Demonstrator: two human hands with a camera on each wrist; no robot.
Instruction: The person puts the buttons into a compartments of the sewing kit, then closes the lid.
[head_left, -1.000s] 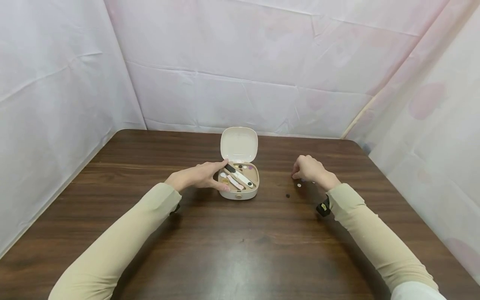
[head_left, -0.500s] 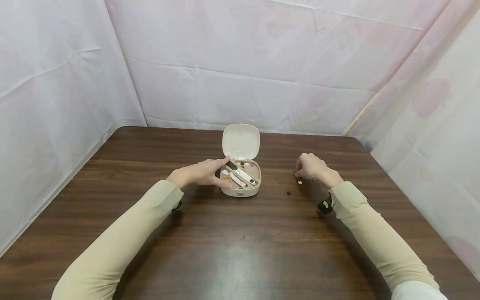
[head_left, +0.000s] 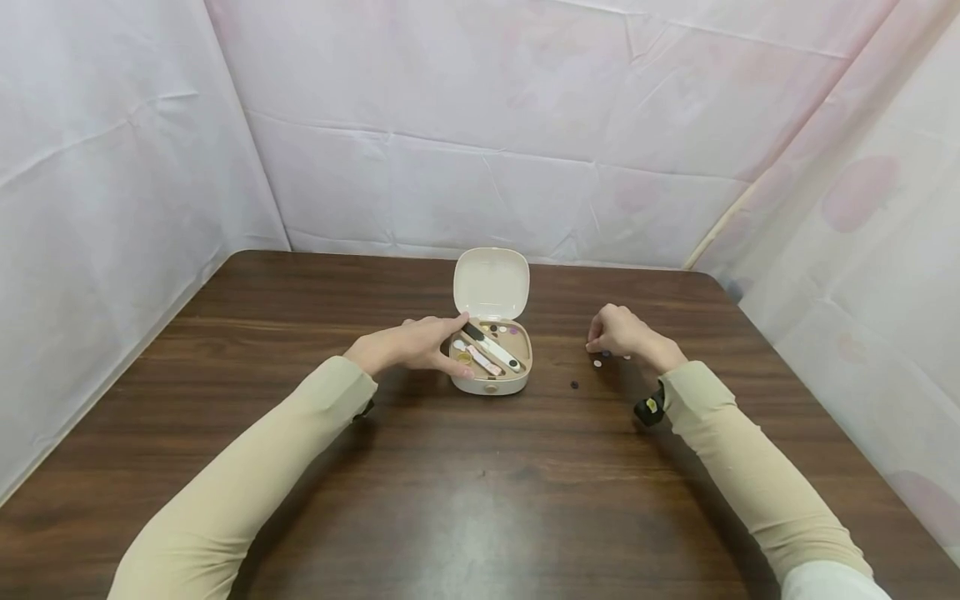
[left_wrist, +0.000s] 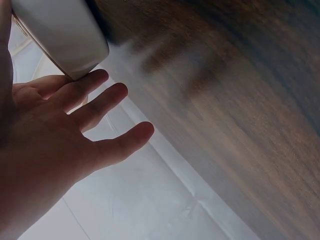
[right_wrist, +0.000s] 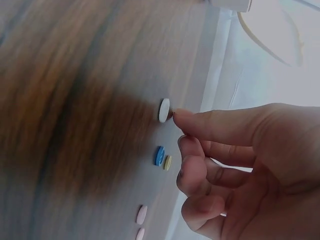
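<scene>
A small cream box (head_left: 487, 385) stands open on the brown table (head_left: 450, 500), its lid (head_left: 491, 283) upright, with a white tool, a pink tool and small round pieces inside. My left hand (head_left: 420, 342) touches the box's left side with straight, spread fingers (left_wrist: 107, 102); the box wall (left_wrist: 65, 35) shows beside them. My right hand (head_left: 617, 329) hovers with curled fingers over loose buttons, its index fingertip (right_wrist: 182, 117) at a white button (right_wrist: 164, 110). Beside it lie a blue button (right_wrist: 159, 155), a yellow button (right_wrist: 167, 162) and two pink ones (right_wrist: 142, 214).
A dark button (head_left: 574, 385) and the white button (head_left: 597, 363) lie on the table between the box and my right wrist. White cloth walls (head_left: 480, 150) enclose the table on the left, back and right.
The box and my left hand have shifted slightly to the right. My right hand stays over the buttons, barely moved.
</scene>
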